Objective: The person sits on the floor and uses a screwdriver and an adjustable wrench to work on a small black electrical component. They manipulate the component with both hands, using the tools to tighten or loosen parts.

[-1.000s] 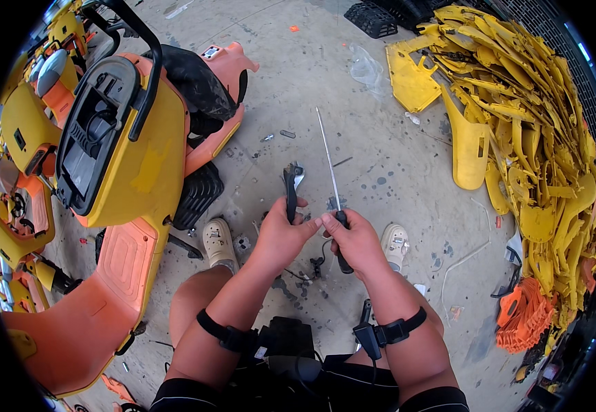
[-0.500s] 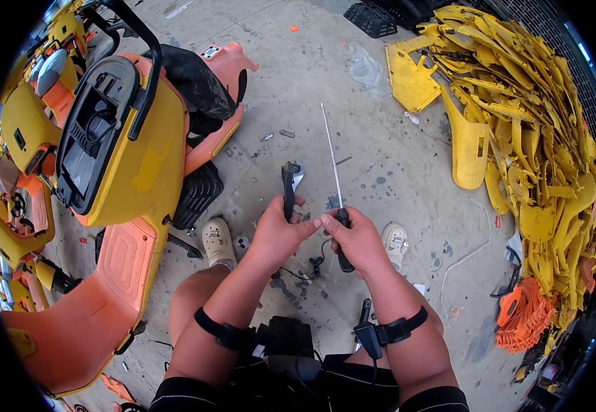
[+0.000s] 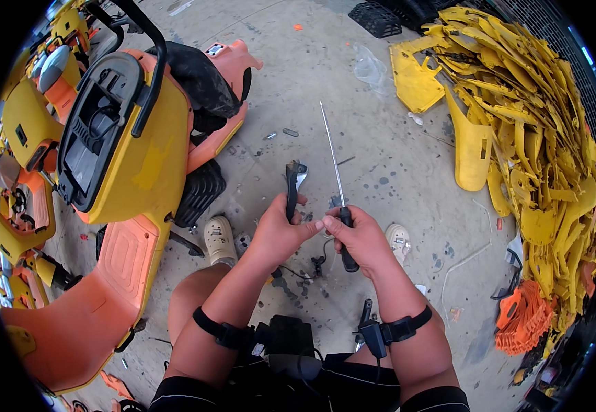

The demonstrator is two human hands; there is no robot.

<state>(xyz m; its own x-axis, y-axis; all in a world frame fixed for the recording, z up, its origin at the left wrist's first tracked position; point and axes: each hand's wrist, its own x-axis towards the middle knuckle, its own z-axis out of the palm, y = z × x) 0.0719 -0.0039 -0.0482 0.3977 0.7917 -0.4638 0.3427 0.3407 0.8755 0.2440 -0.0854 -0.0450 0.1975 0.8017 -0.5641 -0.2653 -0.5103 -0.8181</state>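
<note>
Yellow-orange scooter (image 3: 119,137) at left on concrete floor (image 3: 380,137). Left hand (image 3: 276,233) clamped on black brake lever (image 3: 292,189), held above floor. Right hand (image 3: 360,237) just beside it, fingertips touching, clamped on long screwdriver (image 3: 336,178), shaft pointing away. Yellow panel pile (image 3: 518,137) at right.

A single head-worn fisheye camera looks steeply down from above the seated person's lap, close to the left hand (image 3: 276,233) and right hand (image 3: 361,237) at centre frame. The forearms enter from the lower edge. The concrete floor (image 3: 380,144) fills the middle; straight lines bow toward the dark circular rim. No second view is present.
</note>
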